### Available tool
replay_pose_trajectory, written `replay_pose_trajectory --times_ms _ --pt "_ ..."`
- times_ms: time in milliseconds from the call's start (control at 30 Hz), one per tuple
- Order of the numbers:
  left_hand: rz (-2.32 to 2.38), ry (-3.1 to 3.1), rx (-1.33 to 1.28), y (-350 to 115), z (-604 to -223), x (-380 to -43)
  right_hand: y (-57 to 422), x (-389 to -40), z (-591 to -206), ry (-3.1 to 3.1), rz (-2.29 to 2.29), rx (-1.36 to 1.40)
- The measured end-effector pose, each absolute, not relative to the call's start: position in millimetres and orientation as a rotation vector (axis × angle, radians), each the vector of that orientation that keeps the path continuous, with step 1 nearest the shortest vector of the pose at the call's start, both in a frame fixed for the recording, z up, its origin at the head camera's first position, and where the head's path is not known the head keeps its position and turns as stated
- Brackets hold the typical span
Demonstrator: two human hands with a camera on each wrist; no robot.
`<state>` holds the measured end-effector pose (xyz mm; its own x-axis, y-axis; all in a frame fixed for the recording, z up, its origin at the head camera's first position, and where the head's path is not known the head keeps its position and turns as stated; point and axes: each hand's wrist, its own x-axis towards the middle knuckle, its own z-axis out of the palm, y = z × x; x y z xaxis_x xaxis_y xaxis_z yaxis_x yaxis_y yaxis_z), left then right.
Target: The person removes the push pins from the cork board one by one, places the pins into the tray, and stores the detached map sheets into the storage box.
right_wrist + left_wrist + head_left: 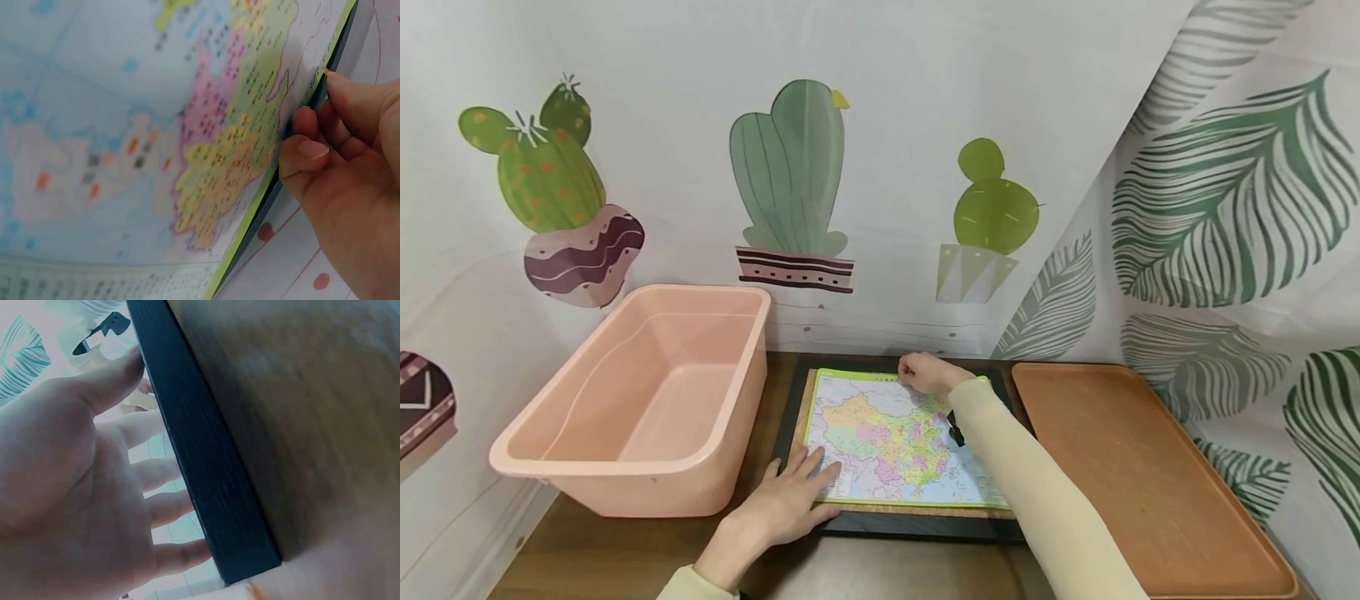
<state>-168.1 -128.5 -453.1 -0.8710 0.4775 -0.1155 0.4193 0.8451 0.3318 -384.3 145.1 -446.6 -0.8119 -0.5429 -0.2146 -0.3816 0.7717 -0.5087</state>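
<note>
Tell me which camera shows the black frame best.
Head view: the black frame shows all four sides, partly hidden by the right sleeve. Left wrist: one side, close up. Right wrist: only a dark strip beside the map.

Brown wood-look worktop (602, 554), paler and glossier near the front centre, with three objects lying directly upon it. Left: a deep pink basin (647, 496), standing upright. Centre: a black-framed board (925, 527), lying flat — a narrow strip of worktop separates it from the basin. Right: a shallow orange-brown tray (1165, 500), flat, just beside the board — contact here cannot be determined.
</note>
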Motion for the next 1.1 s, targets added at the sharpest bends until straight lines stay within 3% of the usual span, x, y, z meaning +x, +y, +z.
replay_pose_trajectory --times_ms 533,1100 --pt "0.459 2.811 0.675 -127.9 -452.1 -167.2 170.5 -366.0 -420.1 2.721 -0.636 -1.007" --pt "0.453 2.806 0.697 -127.9 -452.9 -167.6 231.8 -319.6 -389.0 2.859 -0.628 -1.251"
